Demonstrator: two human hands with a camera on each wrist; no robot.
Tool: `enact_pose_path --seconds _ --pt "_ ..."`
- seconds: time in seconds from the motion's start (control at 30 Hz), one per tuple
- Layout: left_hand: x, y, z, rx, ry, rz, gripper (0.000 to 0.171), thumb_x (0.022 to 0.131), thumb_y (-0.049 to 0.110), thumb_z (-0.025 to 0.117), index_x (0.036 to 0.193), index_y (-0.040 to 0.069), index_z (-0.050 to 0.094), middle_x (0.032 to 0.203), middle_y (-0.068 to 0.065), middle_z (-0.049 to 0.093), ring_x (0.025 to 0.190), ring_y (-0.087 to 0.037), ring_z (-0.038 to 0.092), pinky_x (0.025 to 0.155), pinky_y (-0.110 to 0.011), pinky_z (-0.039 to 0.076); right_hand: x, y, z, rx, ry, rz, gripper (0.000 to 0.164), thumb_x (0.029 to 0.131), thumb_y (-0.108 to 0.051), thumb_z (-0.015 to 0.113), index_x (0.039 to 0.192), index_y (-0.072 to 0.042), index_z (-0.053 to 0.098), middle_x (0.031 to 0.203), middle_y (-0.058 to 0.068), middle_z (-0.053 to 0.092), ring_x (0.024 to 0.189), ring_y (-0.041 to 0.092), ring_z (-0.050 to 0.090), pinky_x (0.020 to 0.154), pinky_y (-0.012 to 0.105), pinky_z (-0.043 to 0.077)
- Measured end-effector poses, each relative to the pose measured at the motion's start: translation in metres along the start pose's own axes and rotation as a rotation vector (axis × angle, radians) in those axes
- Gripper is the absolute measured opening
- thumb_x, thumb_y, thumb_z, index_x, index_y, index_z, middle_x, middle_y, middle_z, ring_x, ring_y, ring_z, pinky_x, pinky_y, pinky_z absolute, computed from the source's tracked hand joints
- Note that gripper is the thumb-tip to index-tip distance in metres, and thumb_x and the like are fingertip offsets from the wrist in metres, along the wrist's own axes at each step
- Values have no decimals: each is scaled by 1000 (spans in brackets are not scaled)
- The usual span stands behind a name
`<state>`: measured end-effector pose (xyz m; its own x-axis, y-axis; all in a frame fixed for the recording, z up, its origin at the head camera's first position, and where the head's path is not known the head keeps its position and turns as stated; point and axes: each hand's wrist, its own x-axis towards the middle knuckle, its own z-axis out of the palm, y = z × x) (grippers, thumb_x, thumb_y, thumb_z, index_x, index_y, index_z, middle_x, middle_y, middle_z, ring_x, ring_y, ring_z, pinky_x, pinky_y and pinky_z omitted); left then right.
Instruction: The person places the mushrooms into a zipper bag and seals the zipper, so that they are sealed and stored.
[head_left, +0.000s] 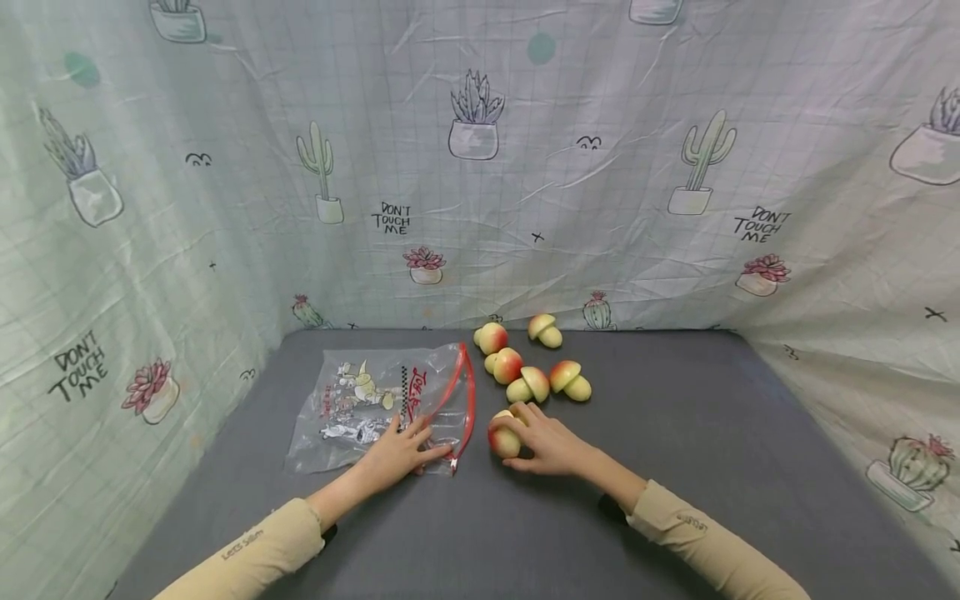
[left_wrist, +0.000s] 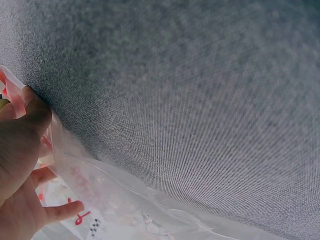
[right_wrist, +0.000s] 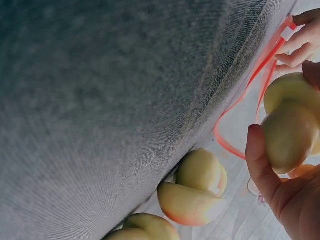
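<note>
My left hand lies over the near right corner of a clear zip bag, fingers spread. In the left wrist view the thumb overlaps the bag's edge, with the film between it and the fingers. A red zip strip with a white slider edges the bag's parted right-hand opening. To the right of that opening, my right hand grips a yellow-and-red toy mushroom between thumb and fingers. In the right wrist view its rounded stem faces the camera.
Several similar toy mushrooms lie in a loose group beyond the right hand, one near the back edge. All are on a dark grey tabletop. A pale curtain printed with cactus drawings encloses the back and sides.
</note>
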<state>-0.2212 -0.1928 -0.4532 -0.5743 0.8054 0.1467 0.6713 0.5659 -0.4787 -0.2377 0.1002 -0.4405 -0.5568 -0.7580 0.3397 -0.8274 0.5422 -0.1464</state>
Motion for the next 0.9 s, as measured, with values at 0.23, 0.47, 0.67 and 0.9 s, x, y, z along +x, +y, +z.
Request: enact_pose_path --seconds 0.23,0.47,0.67,0.9 --pt "-1 2 1 25 9 3 50 76 42 55 125 37 49 110 -3 56 113 -24 52 82 -50 46 4 1 3 15 4 2 54 75 -40 67 122 -25 45 96 -5 47 84 9 44 63 22 44" --pt "-1 4 1 23 -5 9 50 75 42 56 125 37 49 110 -3 56 113 -24 52 82 -50 46 10 1 9 20 53 -40 56 77 -21 68 127 -23 43 99 -2 47 85 10 47 69 23 46" --pt "1 3 -1 21 1 16 51 74 42 58 124 37 49 108 -3 55 111 -23 52 82 -50 46 18 0 11 47 72 -27 58 79 -6 60 132 -17 37 109 3 45 89 12 44 70 23 44" --pt "2 -1 -2 44 20 14 51 74 42 58 124 37 50 106 -2 54 108 -22 52 81 -49 46 29 2 12 72 68 18 60 78 -3 54 132 -20 38 107 6 40 80 10 39 65 19 40"
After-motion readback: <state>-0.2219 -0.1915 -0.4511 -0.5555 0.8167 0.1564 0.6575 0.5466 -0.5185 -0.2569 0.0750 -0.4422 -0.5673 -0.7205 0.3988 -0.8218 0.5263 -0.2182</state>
